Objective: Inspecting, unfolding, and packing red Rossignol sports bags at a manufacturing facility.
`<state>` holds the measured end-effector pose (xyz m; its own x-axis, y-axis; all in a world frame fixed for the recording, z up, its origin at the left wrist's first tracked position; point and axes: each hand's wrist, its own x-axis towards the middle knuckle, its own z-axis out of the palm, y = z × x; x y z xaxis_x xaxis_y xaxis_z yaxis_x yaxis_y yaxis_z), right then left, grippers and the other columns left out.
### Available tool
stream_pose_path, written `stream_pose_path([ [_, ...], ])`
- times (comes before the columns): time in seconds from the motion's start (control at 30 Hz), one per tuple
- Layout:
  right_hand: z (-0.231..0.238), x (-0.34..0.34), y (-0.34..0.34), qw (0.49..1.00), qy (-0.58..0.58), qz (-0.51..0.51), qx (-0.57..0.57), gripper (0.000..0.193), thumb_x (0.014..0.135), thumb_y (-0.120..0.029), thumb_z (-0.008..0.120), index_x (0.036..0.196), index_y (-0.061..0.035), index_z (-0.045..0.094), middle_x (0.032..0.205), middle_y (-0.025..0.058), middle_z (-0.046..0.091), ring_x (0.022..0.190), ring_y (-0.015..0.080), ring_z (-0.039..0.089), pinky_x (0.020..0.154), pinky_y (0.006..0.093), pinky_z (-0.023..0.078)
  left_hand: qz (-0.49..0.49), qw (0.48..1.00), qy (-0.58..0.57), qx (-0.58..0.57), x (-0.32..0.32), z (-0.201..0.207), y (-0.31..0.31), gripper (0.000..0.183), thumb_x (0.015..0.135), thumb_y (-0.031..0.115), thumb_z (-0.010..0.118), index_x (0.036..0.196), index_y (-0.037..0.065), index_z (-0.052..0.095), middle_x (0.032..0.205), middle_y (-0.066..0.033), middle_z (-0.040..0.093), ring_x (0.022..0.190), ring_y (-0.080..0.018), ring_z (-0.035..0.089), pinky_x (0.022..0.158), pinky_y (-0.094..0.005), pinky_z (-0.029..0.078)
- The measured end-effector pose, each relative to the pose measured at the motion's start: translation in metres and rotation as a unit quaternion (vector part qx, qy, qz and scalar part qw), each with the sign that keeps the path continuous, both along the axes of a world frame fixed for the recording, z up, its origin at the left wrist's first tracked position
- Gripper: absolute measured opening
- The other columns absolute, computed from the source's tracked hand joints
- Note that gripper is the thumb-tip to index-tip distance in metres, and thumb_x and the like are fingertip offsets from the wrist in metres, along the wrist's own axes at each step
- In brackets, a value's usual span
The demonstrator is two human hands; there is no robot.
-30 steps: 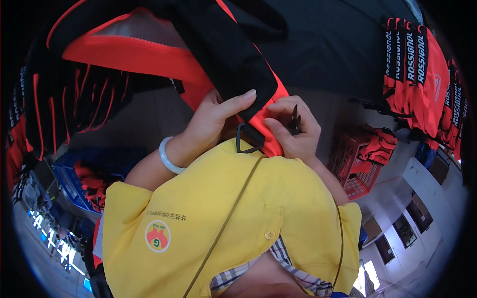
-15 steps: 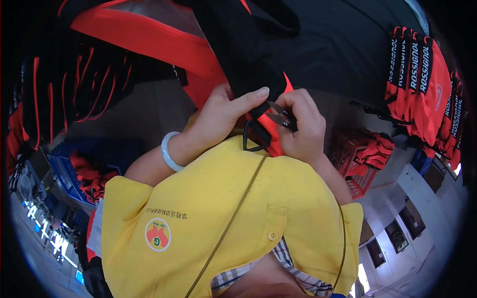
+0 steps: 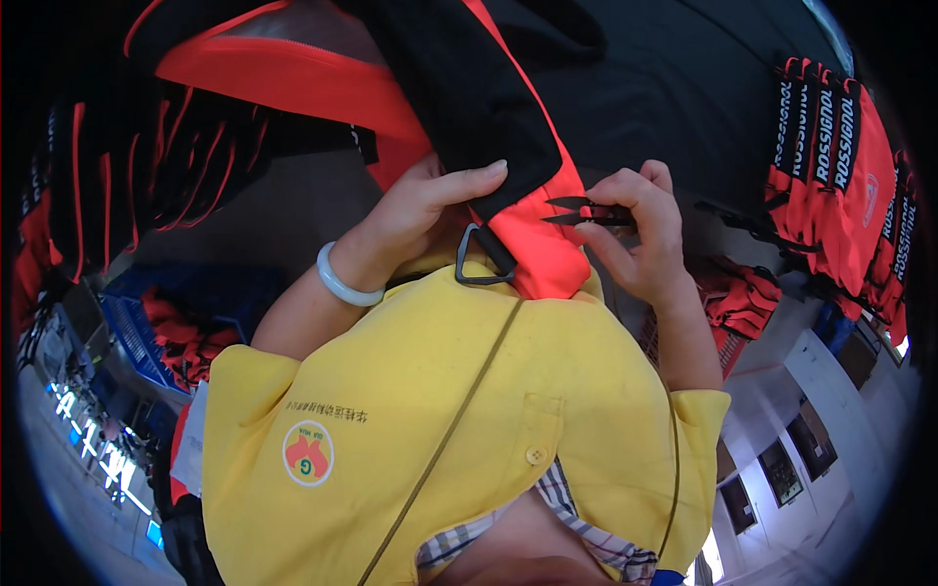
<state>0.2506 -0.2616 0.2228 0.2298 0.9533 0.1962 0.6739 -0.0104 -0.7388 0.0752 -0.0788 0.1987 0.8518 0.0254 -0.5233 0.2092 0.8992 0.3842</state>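
Two hands are busy on one bag strap. My left hand [image 3: 420,210] is closed around the black and orange strap [image 3: 518,210] of the bag, thumb laid across the black webbing, holding it taut just above the black triangular ring [image 3: 479,259] that hangs from it. My right hand [image 3: 640,234] is curled around a pair of small black thread snips [image 3: 586,212], blades pointing left, their tips right at the orange edge of the strap.

As I judge it, I am in the middle of trimming: the snips are at the edge, but I cannot tell whether the blades are cutting or whether any loose thread is left there, since nothing that fine shows. The rest of the strap and the bag body above look untouched by the snips.

The strap sits close against my chest, just over my yellow shirt [image 3: 440,410], between my two hands. It is a padded piece, black on its upper face and bright orange below, with the orange bag body [image 3: 283,73] rising up and left from it. The fabric looks smooth and soft, bending easily over my fingers.

A pale bangle [image 3: 342,283] sits on my left wrist. Off to the right hangs a stack of orange and black finished pieces [image 3: 831,166], well apart from my hands.
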Motion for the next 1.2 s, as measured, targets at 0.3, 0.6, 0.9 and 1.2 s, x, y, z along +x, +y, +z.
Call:
stream_pose_path([
  [0.3,-0.003,0.005,0.021,0.996,-0.065,0.044,0.052,0.026,0.073,-0.019,0.08,0.088,-0.0085,0.061,0.079,0.0024,0.064,0.069,0.0192,0.061,0.07,0.0337,0.035,-0.002,1.0,0.003,0.004,-0.002,-0.003,0.001,0.034,0.094,0.016,0.064,0.122,-0.001,0.057,0.112,-0.0097,0.067,0.101,-0.018,0.066,0.089,-0.0325,0.053],
  [0.6,0.0,0.009,0.03,0.992,-0.092,0.065,0.053,0.025,0.073,-0.018,0.08,0.084,-0.0106,0.06,0.076,0.0003,0.063,0.067,0.0171,0.058,0.069,0.0324,0.033,0.011,1.0,0.005,0.017,0.0,-0.001,-0.002,0.035,0.093,0.018,0.066,0.122,-0.001,0.058,0.111,-0.0094,0.067,0.101,-0.0174,0.065,0.089,-0.032,0.052],
  [0.9,-0.007,0.011,0.033,0.983,-0.138,0.083,0.088,0.023,0.073,-0.018,0.08,0.081,-0.0126,0.059,0.075,-0.0017,0.063,0.064,0.014,0.056,0.071,0.0311,0.032,0.012,1.0,-0.004,0.018,0.0,-0.001,-0.001,0.038,0.093,0.018,0.066,0.124,-0.001,0.057,0.114,-0.0103,0.066,0.104,-0.0179,0.064,0.092,-0.032,0.051],
  [1.2,-0.018,0.021,0.024,0.991,-0.065,0.047,0.111,0.022,0.073,-0.02,0.081,0.083,-0.0121,0.062,0.076,-0.0008,0.065,0.062,0.014,0.057,0.07,0.0314,0.033,0.012,0.999,0.011,0.03,-0.002,-0.005,-0.003,0.04,0.092,0.017,0.067,0.125,-0.002,0.056,0.115,-0.0092,0.066,0.103,-0.017,0.064,0.093,-0.0319,0.05],
])
